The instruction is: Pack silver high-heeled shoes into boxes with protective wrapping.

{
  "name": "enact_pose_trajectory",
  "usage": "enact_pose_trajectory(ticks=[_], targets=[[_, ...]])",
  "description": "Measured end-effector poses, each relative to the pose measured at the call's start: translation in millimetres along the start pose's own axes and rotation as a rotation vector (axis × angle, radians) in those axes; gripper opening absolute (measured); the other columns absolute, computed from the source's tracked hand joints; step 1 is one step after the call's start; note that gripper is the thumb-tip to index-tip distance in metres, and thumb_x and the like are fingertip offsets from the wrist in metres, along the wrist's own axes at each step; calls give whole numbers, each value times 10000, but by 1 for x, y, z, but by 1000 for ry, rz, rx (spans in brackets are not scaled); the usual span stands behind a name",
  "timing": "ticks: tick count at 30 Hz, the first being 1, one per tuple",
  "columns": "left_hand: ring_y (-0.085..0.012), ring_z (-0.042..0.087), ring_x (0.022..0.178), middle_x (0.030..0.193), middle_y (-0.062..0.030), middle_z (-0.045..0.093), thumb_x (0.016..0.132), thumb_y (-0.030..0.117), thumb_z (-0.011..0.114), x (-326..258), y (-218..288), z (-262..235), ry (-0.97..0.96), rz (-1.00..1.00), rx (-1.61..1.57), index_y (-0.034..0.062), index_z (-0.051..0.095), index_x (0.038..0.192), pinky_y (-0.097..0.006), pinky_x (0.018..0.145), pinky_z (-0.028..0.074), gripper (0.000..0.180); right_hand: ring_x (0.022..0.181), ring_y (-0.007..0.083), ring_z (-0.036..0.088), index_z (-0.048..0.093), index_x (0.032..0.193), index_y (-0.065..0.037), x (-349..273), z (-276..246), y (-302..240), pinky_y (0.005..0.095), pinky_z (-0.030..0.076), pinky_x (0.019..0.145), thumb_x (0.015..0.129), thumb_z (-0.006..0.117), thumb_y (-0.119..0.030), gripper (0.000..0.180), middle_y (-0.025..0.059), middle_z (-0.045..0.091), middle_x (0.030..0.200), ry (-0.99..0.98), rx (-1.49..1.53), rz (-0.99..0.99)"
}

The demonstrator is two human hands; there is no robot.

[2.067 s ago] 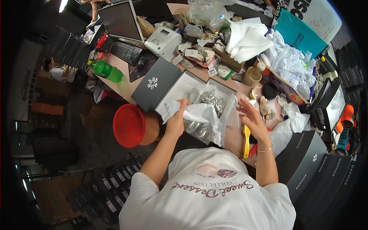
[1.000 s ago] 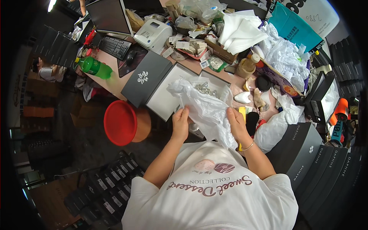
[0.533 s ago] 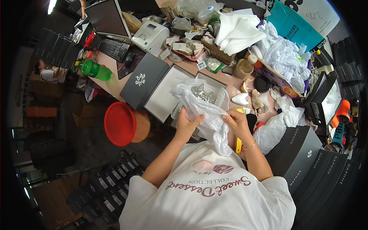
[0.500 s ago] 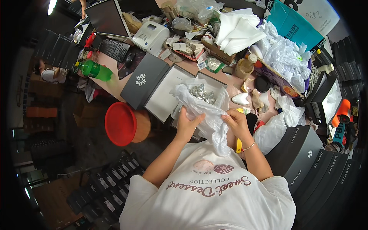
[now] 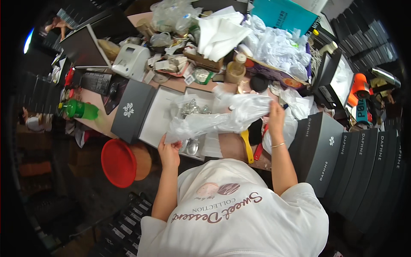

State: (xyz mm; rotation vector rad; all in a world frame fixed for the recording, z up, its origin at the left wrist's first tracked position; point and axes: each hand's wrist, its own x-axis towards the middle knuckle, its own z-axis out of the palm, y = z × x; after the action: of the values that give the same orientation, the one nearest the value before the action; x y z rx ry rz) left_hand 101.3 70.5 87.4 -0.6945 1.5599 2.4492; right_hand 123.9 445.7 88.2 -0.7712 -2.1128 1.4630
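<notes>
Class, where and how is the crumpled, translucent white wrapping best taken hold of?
Probably pinch the white wrapping at opposite ends, left hand from the left, right hand from the right: it stretches limp and wrinkled between them, partly over the open dark-grey cardboard box, so one grip would likely let it droop.

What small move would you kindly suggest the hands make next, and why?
Perhaps spread the thin white wrapping: it stretches, bunched, between the left hand and the right hand, partly over the open box, where silvery items lie.
</notes>
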Motion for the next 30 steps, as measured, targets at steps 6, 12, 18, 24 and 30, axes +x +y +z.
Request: enact_pose_trajectory(ticks=[6,12,18,24,30], targets=[[-144,540,769,947,-45,575,930,217,505,13,8,-19,-36,-22,-241,87,531,1095,-289,629,448,212,914,411,609,615,976,17,27,-76,94,497,473,779,905,528,-221,263,269,623,956,-108,-994,137],[-144,532,925,1075,-48,571,922,322,525,-4,25,3,-17,-42,-188,55,516,1147,-301,747,417,349,1200,359,475,452,1290,27,17,-24,-62,401,370,1013,841,663,-205,548,223,497,1294,-276,-501,-442],[-224,454,1203,1288,-102,486,916,280,528,-30,18,32,-241,-27,-317,25,407,1318,-402,1018,347,491,883,296,622,574,1114,19,-72,104,-119,374,468,780,879,614,-257,365,198,641,1000,-1196,-87,-256],[-209,525,1113,1213,-98,525,822,25,648,-30,35,8,-205,105,-54,12,387,1323,-371,968,414,565,761,415,579,604,884,-18,-91,109,-106,450,450,664,859,557,-178,169,235,601,786,-1250,-278,-440],[-213,561,1042,1108,-100,575,808,0,660,0,48,3,-26,123,-282,10,502,1187,-358,921,446,411,763,414,575,578,875,-1,-81,99,-101,453,442,667,859,565,-156,156,232,595,792,-963,-315,-572]])
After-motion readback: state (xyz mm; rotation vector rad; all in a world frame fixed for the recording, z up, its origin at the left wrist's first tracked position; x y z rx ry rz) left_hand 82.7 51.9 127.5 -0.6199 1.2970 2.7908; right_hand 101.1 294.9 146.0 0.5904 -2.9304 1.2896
